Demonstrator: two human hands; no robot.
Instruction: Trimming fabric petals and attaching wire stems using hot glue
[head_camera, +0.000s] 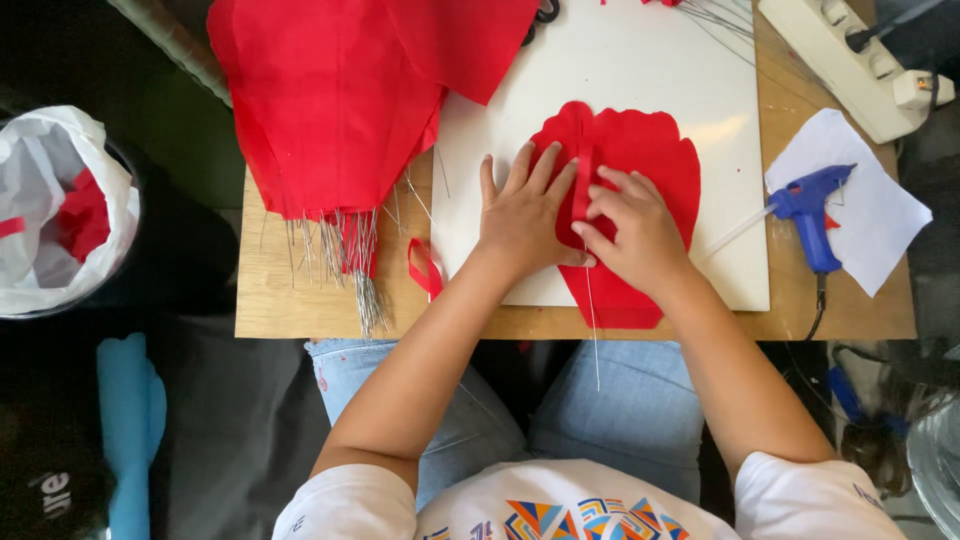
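A red petal-shaped fabric piece (655, 160) lies flat on a white board (640, 70). My left hand (522, 215) rests palm down on the petal's left half, fingers spread. My right hand (635, 230) presses its fingertips on a narrow red strip (583, 190) that runs down the petal's middle. A thin metal wire (592, 330) comes out from under the petal and hangs over the table's front edge. Neither hand grips anything.
A stack of finished red petals with wire stems (330, 110) lies at the left of the wooden table (300, 310). A blue glue gun (812, 205) rests on white paper (880, 220) at right. A power strip (865, 60) sits at the back right. A bin with a white bag (50, 200) stands on the left.
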